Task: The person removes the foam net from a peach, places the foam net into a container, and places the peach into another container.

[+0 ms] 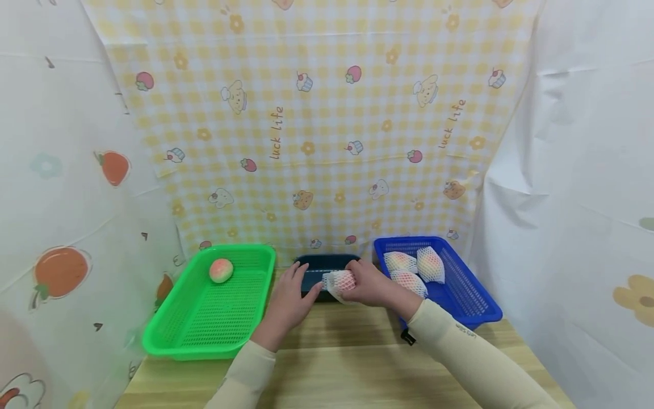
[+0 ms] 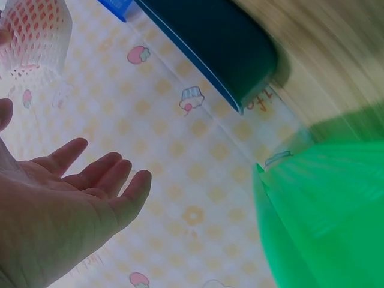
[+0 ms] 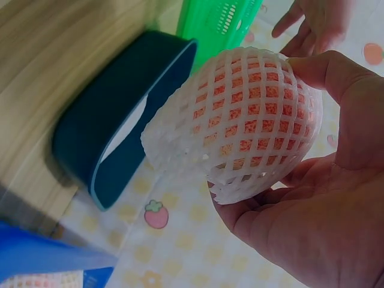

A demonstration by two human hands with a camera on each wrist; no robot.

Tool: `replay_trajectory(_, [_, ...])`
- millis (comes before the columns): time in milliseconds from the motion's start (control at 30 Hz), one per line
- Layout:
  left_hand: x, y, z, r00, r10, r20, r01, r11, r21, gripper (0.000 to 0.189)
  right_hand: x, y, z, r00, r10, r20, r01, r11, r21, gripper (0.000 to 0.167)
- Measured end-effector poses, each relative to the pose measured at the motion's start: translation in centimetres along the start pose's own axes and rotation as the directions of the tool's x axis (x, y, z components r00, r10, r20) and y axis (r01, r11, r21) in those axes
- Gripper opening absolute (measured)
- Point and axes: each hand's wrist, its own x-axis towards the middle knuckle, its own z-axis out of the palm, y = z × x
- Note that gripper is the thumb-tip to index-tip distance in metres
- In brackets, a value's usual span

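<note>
My right hand [image 1: 372, 284] grips a peach [image 3: 255, 114] wrapped in a white foam net, thumb on one side and fingers curled beneath. Reddish skin shows through the mesh, and the net's loose end points toward my left hand [image 1: 289, 296]. That hand has its fingers spread and holds nothing; in the left wrist view [image 2: 72, 210] a gap separates it from the net. Both hands are over or just in front of a dark teal bin [image 1: 327, 262]. Something white shows inside the bin [image 3: 123, 135] in the right wrist view.
On the left stands a green basket [image 1: 204, 324] with one bare peach [image 1: 221, 271]. A blue basket [image 1: 472, 298] on the right holds several net-wrapped peaches [image 1: 431, 264]. Behind hangs a checked cloth [image 1: 327, 125]. A small black object [image 1: 407, 337] lies by the blue basket.
</note>
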Motion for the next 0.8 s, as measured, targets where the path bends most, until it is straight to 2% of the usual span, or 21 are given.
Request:
replay_trajectory(233, [0.1, -1.0, -0.1, 1.000, -0.014, -0.015, 0.014, 1.000, -0.014, 0.076, 0.2, -1.2, 0.2, 1.000, -0.006, 0.014, 0.007, 1.000, -0.022, 0.052])
replay_trajectory(400, [0.2, -1.4, -0.2, 1.000, -0.003, -0.030, 0.002, 0.999, -0.032, 0.076, 0.3, -1.5, 0.7, 1.000, 0.003, 0.019, -0.003, 1.000, -0.020, 0.054])
replay_trajectory(633, [-0.4, -1.6, 0.3, 1.000, -0.007, -0.018, 0.006, 1.000, -0.021, 0.075, -0.3, -0.7, 3.8, 0.999, -0.007, 0.034, 0.009, 0.999, -0.053, 0.056])
replay_trajectory(800, [-0.5, -1.6, 0.4, 1.000, -0.013, -0.014, 0.013, 1.000, -0.011, 0.074, -0.8, 0.0, 6.4, 0.999, -0.039, 0.037, 0.043, 0.992, -0.117, 0.057])
